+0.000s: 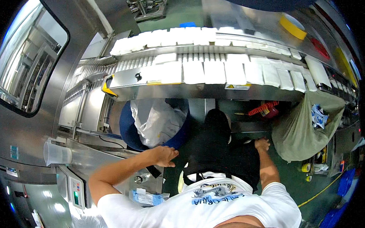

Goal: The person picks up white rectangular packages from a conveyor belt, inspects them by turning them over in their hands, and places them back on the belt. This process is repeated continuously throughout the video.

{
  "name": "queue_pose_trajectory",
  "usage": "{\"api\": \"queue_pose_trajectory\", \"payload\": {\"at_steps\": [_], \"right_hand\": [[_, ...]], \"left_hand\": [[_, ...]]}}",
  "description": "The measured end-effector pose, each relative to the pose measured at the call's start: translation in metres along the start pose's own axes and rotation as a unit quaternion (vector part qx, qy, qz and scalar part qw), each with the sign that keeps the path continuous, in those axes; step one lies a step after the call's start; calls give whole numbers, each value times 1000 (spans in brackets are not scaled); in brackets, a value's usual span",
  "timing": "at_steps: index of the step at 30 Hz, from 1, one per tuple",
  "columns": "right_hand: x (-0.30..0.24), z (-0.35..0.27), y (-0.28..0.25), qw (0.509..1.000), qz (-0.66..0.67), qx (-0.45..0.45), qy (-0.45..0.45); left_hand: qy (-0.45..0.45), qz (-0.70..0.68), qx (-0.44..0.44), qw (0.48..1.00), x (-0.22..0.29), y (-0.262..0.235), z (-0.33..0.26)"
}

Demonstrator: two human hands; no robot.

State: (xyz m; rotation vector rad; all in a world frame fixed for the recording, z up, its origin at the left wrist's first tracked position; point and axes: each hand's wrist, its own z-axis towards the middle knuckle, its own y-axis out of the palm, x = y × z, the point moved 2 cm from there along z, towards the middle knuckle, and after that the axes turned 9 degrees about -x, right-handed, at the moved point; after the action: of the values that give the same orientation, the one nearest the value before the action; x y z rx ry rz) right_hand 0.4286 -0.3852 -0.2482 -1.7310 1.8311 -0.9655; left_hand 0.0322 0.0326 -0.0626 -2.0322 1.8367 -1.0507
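My left hand (164, 155) is loosely closed beside the near rim of a round blue bin (126, 124), with nothing visible in its fingers. Inside the bin lies a crumpled translucent plastic bag (158, 121). My right hand (262, 144) hangs beside my black-trousered leg, its fingers curled and no held thing showing. To its right hangs a greenish cloth sack (294, 136) with a blue-and-white wrapper (319, 117) in it. Beyond both hands, white flat packets (194, 72) lie in a row along the metal ledge of a roller conveyor (148, 63).
At left stand a weighing scale (76, 192) and a clear plastic jug (57, 153). Blue-and-white packaging (149, 198) lies on the metal bench near my left arm. A yellow tape roll (293, 26) sits at the far right. Under the conveyor is a red coiled hose (263, 108).
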Motion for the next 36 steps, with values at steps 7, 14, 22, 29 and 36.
{"api": "queue_pose_trajectory", "payload": {"at_steps": [7,14,22,29,36], "right_hand": [[-2,-40,4,988,-118,-94,44],[45,-38,30,995,-5,-88,52],[51,-80,23,991,37,34,121],[40,-83,10,983,39,-14,178],[31,-72,20,984,18,6,175]], "left_hand": [[94,-92,-10,991,35,-45,-28],[137,-110,5,984,33,-15,-45],[187,-123,15,975,28,-35,-49],[154,-160,-35,974,22,-35,-41],[120,-127,-58,983,25,-66,-53]]}}
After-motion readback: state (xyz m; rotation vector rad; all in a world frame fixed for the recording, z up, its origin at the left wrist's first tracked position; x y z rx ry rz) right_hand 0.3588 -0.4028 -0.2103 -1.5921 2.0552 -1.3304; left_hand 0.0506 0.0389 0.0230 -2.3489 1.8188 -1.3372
